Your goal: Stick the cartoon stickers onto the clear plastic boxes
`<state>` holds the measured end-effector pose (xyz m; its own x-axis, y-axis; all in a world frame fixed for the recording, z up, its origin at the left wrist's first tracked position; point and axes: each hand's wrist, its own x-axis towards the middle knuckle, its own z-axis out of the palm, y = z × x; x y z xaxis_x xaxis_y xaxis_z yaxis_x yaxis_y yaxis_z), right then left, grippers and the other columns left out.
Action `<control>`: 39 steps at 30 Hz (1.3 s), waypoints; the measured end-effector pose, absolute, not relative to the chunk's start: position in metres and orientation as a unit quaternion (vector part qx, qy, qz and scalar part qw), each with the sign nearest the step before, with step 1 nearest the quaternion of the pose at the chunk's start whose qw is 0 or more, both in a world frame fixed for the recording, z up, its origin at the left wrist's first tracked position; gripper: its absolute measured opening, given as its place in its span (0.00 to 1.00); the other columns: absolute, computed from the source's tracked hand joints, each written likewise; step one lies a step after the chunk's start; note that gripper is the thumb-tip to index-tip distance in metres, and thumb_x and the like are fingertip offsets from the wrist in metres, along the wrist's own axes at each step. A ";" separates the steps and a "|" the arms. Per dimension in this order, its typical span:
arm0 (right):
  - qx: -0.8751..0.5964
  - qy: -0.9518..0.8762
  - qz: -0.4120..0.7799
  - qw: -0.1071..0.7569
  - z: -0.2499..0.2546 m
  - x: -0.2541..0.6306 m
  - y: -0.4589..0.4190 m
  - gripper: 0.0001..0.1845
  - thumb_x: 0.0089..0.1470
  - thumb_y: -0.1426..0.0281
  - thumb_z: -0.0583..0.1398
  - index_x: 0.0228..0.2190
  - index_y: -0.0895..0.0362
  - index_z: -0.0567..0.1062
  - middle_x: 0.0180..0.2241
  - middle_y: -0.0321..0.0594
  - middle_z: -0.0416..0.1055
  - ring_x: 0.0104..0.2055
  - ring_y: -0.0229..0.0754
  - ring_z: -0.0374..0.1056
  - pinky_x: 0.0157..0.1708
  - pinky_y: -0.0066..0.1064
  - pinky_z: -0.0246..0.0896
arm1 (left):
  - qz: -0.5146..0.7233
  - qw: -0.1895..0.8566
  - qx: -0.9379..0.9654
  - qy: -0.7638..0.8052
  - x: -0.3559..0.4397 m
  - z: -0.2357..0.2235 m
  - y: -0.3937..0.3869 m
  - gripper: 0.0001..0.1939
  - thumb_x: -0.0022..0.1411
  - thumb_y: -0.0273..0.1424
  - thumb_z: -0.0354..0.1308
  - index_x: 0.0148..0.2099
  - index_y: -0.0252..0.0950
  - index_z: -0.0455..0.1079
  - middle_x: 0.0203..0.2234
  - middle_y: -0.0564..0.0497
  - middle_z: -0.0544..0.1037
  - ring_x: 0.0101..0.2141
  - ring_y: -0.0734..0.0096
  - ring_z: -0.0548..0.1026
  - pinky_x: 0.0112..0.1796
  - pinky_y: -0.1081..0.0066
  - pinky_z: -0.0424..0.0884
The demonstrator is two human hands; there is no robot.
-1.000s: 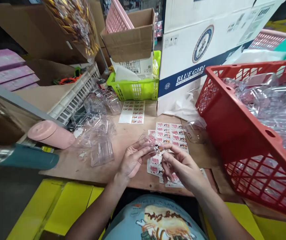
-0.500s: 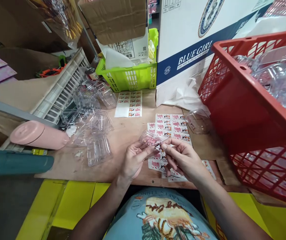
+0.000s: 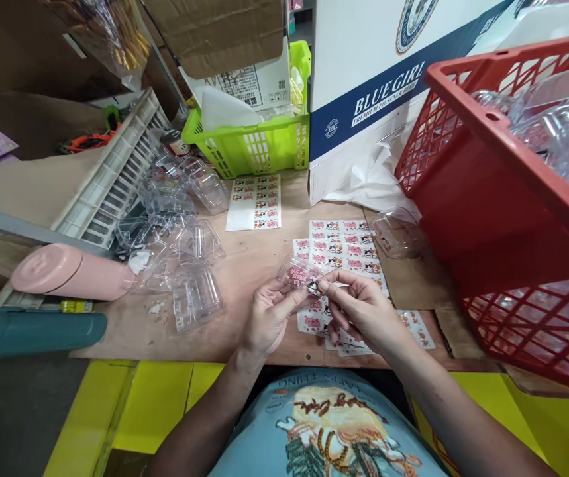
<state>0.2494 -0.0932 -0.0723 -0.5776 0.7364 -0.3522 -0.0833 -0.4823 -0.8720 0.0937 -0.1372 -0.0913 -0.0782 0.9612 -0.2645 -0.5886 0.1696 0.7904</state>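
Between the fingers and thumb of my left hand (image 3: 270, 315) is a small clear plastic case (image 3: 284, 266). A sticker (image 3: 298, 275) with pink lettering and a cat picture lies across its face. My right hand (image 3: 358, 308) pinches the sticker's right end with thumb and forefinger, its other fingers curled below. Beneath the hands lie overlapping sticker sheets (image 3: 348, 246) with rows of the same cat design, partly hidden by my right hand. Further back on the table is another sticker sheet (image 3: 254, 202), its lower left part bare.
Clear plastic cases (image 3: 197, 298) are heaped at the left by a pink bottle (image 3: 73, 270) and a teal bottle (image 3: 40, 331). A red crate (image 3: 507, 199) of clear cases stands at right, with one case (image 3: 398, 232) beside it. Behind are a green basket (image 3: 254, 146) and a white carton (image 3: 344, 86).
The right thumb and forefinger have closed in on the sticker, which now lies along the clear case. The view has tipped downward, shifting the background upward.
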 end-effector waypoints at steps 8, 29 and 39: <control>-0.402 -0.441 0.755 0.272 -0.074 0.246 -0.096 0.19 0.53 0.52 0.63 0.32 0.55 0.68 0.09 0.23 0.60 0.07 0.33 0.58 0.07 0.18 0.44 | 0.603 0.643 0.234 0.411 0.093 -0.093 -0.137 0.11 0.54 0.25 0.67 0.42 0.37 0.79 0.42 0.48 0.83 0.43 0.62 0.80 0.49 0.60 0.75; -0.443 -0.447 0.715 0.304 -0.074 0.239 -0.096 0.20 0.53 0.52 0.62 0.26 0.55 0.67 0.08 0.25 0.59 0.07 0.31 0.53 0.08 0.20 0.50 | 0.640 0.638 0.132 0.406 0.090 -0.096 -0.135 0.10 0.62 0.34 0.61 0.43 0.34 0.76 0.39 0.47 0.83 0.43 0.62 0.81 0.52 0.57 0.72; -0.402 -0.466 0.702 0.358 -0.067 0.241 -0.099 0.16 0.58 0.57 0.60 0.29 0.55 0.67 0.08 0.23 0.59 0.07 0.28 0.48 0.11 0.20 0.51 | 0.638 0.640 0.132 0.407 0.086 -0.099 -0.136 0.14 0.64 0.36 0.60 0.47 0.33 0.74 0.41 0.44 0.83 0.44 0.59 0.81 0.52 0.53 0.72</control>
<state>0.2413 -0.0991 -0.0669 -0.4206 0.8773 -0.2309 -0.1285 -0.3096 -0.9421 0.0863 -0.1360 -0.0989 -0.1448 0.9243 -0.3532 -0.7088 0.1522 0.6888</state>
